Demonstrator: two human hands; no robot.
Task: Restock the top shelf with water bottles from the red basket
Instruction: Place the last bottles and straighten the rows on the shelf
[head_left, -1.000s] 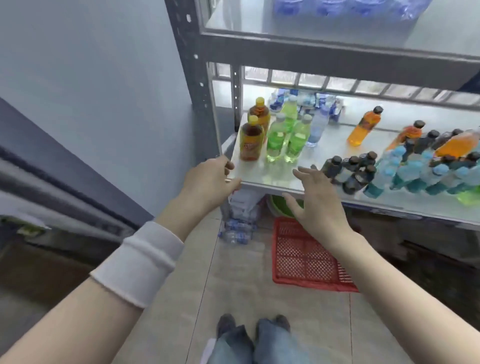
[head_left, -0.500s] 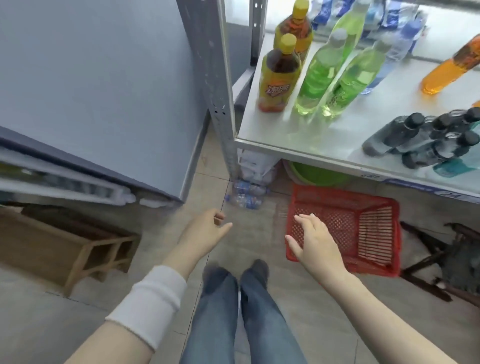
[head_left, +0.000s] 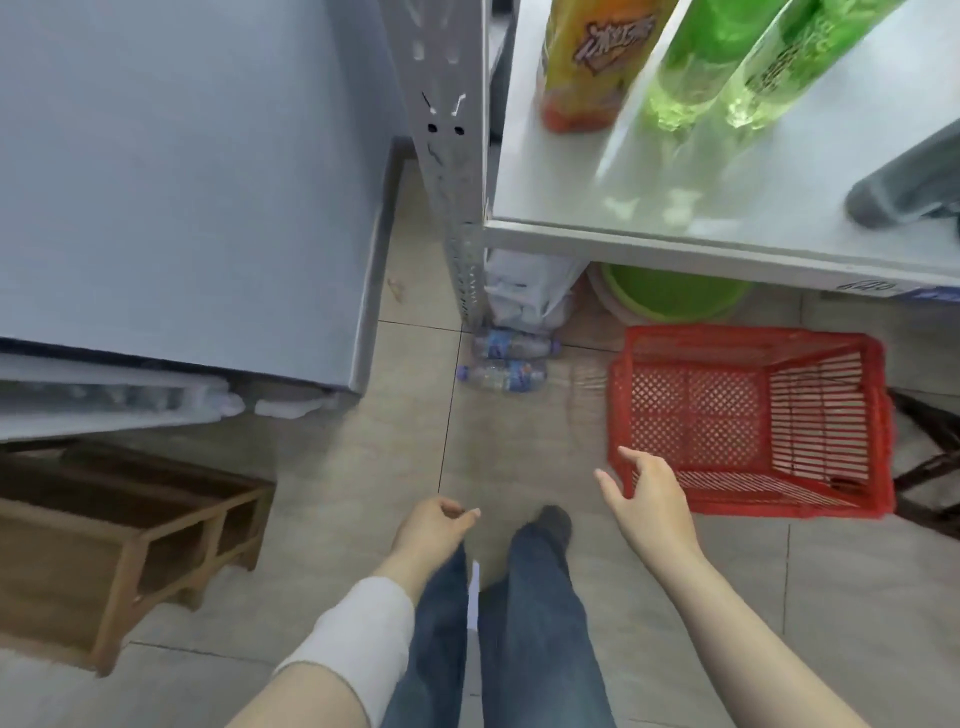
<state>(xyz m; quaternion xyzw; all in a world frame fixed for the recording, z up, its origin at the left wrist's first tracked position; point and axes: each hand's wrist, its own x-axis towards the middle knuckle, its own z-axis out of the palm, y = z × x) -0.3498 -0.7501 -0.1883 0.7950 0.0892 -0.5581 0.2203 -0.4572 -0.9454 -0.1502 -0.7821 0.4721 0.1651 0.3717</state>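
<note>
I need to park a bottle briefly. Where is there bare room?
Free: the floor tiles between the lying water bottles, the red basket and your shoe; also the shelf front between the green bottles and the dark bottle. Crowded: the shelf's left, round the orange bottle.

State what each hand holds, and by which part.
Nothing. The left hand hangs loosely curled and empty; the right hand is open by the red basket.

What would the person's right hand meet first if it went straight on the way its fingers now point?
Probably the near left corner of the red plastic lattice basket, which the right hand overlaps in the picture. Depth is unclear, so it could pass just beside it.
</note>
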